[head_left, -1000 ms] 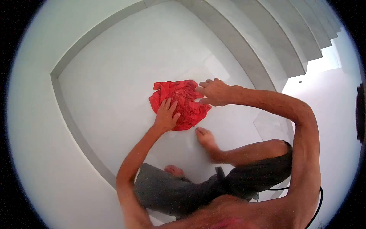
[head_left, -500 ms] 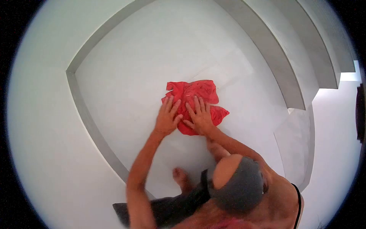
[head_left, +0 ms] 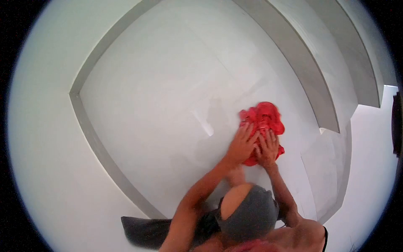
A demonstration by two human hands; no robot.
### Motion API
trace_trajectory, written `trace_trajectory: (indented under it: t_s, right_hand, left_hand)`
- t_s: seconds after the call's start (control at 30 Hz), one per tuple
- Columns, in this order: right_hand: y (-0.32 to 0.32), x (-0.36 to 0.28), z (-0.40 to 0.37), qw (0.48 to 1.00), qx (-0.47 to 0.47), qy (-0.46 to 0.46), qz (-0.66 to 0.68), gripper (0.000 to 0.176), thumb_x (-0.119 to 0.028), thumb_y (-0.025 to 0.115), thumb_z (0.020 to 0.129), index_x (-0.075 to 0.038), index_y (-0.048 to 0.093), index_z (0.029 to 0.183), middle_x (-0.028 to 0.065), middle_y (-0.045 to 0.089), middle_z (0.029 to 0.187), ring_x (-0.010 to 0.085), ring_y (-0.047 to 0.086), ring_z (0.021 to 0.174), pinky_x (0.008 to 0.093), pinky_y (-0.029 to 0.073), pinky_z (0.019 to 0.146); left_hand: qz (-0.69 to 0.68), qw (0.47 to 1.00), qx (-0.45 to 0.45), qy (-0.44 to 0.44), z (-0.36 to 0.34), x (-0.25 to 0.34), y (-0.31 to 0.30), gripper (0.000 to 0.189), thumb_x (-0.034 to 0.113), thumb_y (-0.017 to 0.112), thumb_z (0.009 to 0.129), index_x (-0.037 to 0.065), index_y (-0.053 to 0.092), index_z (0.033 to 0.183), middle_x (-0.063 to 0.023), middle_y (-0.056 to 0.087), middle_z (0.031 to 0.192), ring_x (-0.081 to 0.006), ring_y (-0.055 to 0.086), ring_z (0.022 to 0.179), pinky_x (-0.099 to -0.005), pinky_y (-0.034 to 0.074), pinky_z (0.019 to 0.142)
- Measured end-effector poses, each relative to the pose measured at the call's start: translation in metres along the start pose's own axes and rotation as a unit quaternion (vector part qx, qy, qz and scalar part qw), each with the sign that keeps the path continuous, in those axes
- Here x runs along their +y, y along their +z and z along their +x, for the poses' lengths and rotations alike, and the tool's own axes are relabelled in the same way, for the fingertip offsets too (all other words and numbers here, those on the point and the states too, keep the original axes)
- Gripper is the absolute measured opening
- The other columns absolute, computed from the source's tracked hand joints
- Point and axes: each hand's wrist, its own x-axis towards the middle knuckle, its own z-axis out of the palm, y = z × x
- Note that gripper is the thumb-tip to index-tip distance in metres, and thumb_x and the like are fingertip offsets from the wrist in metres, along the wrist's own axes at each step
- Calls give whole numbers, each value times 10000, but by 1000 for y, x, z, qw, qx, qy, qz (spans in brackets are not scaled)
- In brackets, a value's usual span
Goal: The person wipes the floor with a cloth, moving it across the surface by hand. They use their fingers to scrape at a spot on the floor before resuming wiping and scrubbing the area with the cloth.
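Observation:
A crumpled red cloth (head_left: 270,117) lies on the pale floor, right of the middle of the head view. My left hand (head_left: 243,145) presses on the cloth's near left part, with its fingers stretched forward. Beside it, my right hand (head_left: 268,149) rests on the near right part, fingers spread. Both palms face down, and the hands are close together. The cloth's far part is bunched in folds beyond my fingertips. Some of its near edge shows below and between the hands.
Curved grey steps (head_left: 310,75) rise on the right. A grey skirting strip (head_left: 100,147) borders the pale floor (head_left: 151,105) on the left. A rounded shape in grey fabric (head_left: 252,212), apparently my bent knee, is below the hands. Dark fabric (head_left: 145,231) extends to its left.
Both hands have slid the red cloth to the right and a little toward me. The cloth is more bunched, and the hands are closer together. Faint marks show on the floor where it lay.

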Motion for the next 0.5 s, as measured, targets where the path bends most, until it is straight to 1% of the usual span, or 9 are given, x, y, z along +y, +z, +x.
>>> trace_trajectory:
  t_s: [0.07,0.13,0.2,0.27,0.3,0.33,0.4,0.47,0.5]
  right_hand:
    - [-7,4,32,999,30,26,-1,523,-261,648,971,-106,577,1465,191,434,1607,447,407,1456,629,282,1195]
    - [-12,15,87,996,77,39,8,511,-203,668,949,-92,602,1443,194,468,1581,454,441,1430,602,321,1183]
    - [0,14,133,995,87,50,3,497,-251,636,969,-100,590,1440,208,459,1583,476,427,1424,614,319,1176]
    - [28,3,186,987,157,39,12,482,-233,645,951,-97,606,1411,224,531,1505,487,477,1365,624,355,1139]
    - [31,-10,212,986,166,18,17,468,-229,638,947,-81,614,1390,238,557,1462,494,498,1335,628,368,1122]
    - [32,-28,236,984,176,-1,22,455,-225,631,944,-65,622,1369,252,583,1419,501,519,1306,633,382,1106]
    - [17,-72,274,992,88,-12,90,442,-230,602,950,-15,627,1335,291,592,1373,507,540,1274,644,386,1095]
    - [41,-114,279,987,77,-62,128,464,-241,563,970,23,609,1348,321,577,1387,517,522,1306,659,369,1110]
    - [53,-137,277,985,72,-93,128,463,-245,555,976,27,615,1346,323,569,1406,523,509,1323,668,354,1121]
  left_hand:
    - [20,1000,1,5,29,1,0,548,284,596,999,40,533,1486,-258,382,1611,-437,284,1537,-561,236,1259]
    - [51,998,23,7,87,-14,-2,534,285,569,1015,37,531,1487,-245,394,1607,-420,294,1535,-552,229,1266]
    - [80,996,49,3,118,-37,-24,520,283,544,1028,45,531,1490,-209,412,1607,-401,310,1530,-540,223,1271]
    - [167,983,81,-4,147,-71,-46,486,235,542,1021,47,541,1469,-216,468,1558,-406,362,1500,-539,290,1239]
    - [164,984,49,-44,158,-89,-61,472,243,521,1033,50,547,1463,-216,485,1542,-399,375,1492,-526,297,1236]
    - [161,983,15,-83,162,-107,-79,459,251,501,1045,54,554,1456,-216,502,1526,-392,388,1483,-512,303,1232]
    - [142,979,80,-126,152,-140,-112,487,240,515,1035,58,538,1486,-199,485,1562,-398,400,1477,-522,273,1242]
    - [183,962,138,-150,111,-152,-144,494,230,526,1028,52,534,1489,-218,488,1556,-415,416,1462,-524,279,1236]
    - [226,951,139,-158,81,-163,-157,494,234,516,1037,47,525,1495,-223,482,1559,-420,410,1463,-526,275,1237]
